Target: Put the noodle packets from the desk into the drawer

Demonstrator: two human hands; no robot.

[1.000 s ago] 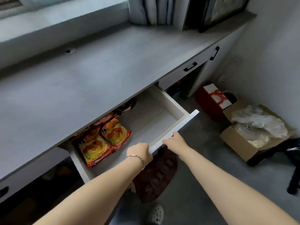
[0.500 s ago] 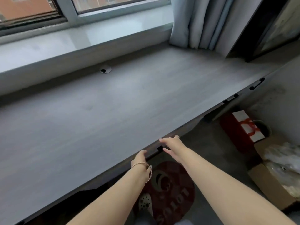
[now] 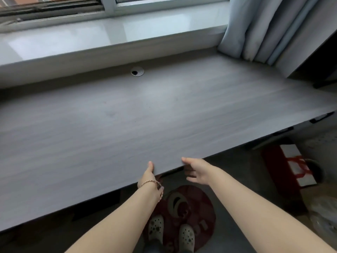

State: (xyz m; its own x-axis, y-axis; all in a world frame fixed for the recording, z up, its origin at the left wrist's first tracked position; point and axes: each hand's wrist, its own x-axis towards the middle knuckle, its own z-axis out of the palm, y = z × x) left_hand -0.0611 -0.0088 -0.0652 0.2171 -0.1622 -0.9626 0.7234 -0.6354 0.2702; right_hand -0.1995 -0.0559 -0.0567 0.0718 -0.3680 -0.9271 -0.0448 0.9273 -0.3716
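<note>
Desk (image 3: pixel 164 114) is bare grey woodgrain; both hands, left (image 3: pixel 148 175) and right (image 3: pixel 197 171), spread empty at its front edge.

hands 2 (image 3: pixel 148 177) (image 3: pixel 197 172) | desk 1 (image 3: pixel 164 115) | shoes 2 (image 3: pixel 156 228) (image 3: pixel 187 236) | mat 1 (image 3: pixel 202 203)

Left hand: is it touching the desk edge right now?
Touching. The head view shows the left hand with its thumb lying against the front edge of the desk, no gap showing between them. The fingers below the edge are hidden.

Background — grey curtain (image 3: pixel 255 28) at right; round red rug (image 3: pixel 193 207) and gift box (image 3: pixel 295 161) on floor
</note>
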